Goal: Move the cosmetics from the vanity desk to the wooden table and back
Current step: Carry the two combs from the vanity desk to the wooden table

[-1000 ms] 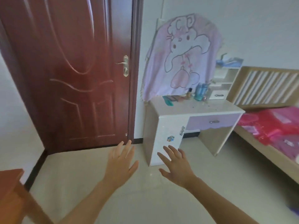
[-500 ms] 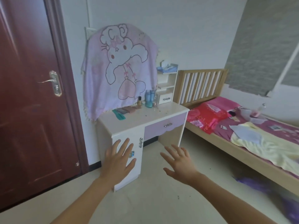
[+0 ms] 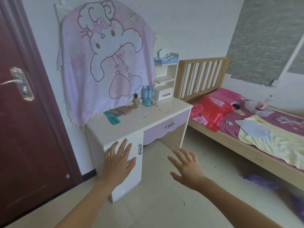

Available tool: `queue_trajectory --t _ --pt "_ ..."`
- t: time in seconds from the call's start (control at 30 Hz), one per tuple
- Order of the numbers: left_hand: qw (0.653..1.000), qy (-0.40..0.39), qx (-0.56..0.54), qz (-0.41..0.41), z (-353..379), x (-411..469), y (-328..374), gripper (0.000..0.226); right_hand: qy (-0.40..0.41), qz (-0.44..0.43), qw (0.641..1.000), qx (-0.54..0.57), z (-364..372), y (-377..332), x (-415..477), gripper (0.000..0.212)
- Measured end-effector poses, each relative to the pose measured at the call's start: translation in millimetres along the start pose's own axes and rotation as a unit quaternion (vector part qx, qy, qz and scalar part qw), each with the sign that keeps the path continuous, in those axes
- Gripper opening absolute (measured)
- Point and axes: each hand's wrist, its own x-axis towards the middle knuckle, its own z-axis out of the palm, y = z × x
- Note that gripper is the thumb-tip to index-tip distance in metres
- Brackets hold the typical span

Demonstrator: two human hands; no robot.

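Both hands were stretched out over the pale tiled floor (image 3: 164, 203), fingers spread straight and holding nothing. The left hand (image 3: 117, 159) was at eleven o'clock, in front of the white cupboard door of the vanity desk (image 3: 125, 186), and the right hand (image 3: 186, 168) was at one o'clock. Beyond them, the worktop (image 3: 148, 120) carried the cosmetics (image 3: 136, 105) along its back edge at twelve: a teal comb (image 3: 112, 119), flat palettes (image 3: 122, 111) and blue bottles (image 3: 147, 94). A lilac rabbit blanket (image 3: 105, 63) hung behind, with a little shelf unit (image 3: 166, 79) beside it. A dark red door (image 3: 24, 137) stood at nine o'clock, and a wooden bed (image 3: 246, 143) ran off at three.
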Motion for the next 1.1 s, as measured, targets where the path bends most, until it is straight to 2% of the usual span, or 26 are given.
queue_trajectory --t 0.1,0.3,0.37,0.47,0.53,0.57,0.7,0.87,1.1 --pt "1.0 0.003 0.003 -0.014 15.2 36.6 10.5 0.058 0.014 -0.006 1.0 0.023 23.6 32.6 24.3 0.074" --pt "0.995 0.005 0.004 -0.096 42.3 115.2 22.9 0.055 0.001 0.003 0.998 0.07 80.7 103.1 93.0 0.075" --pt "0.99 0.029 -0.021 -0.136 52.4 134.2 25.1 0.055 -0.015 -0.021 0.996 0.082 103.0 117.3 111.2 0.069" --pt "0.965 0.06 -0.065 -0.249 71.4 150.0 23.5 0.066 -0.03 -0.048 0.994 0.095 139.7 131.5 134.1 0.048" --pt "0.956 0.061 -0.056 -0.28 84.6 148.2 19.7 0.071 -0.044 -0.056 0.989 0.126 158.4 133.1 144.9 0.048" --pt "0.96 0.038 -0.046 -0.273 92.9 145.0 16.2 0.069 -0.046 -0.07 0.987 0.134 167.8 130.5 147.4 0.048" --pt "0.948 -0.033 -0.021 -0.317 110.0 140.7 -7.2 0.054 -0.074 -0.112 0.973 0.187 198.5 114.3 165.3 0.047" --pt "0.936 -0.038 -0.002 -0.349 128.5 157.0 -51.7 0.056 -0.116 -0.124 0.956 0.237 224.8 85.6 209.0 0.046" --pt "0.92 -0.001 -0.048 -0.389 160.3 217.7 -110.0 0.067 -0.185 -0.172 0.944 0.212 268.6 76.7 297.5 0.05"
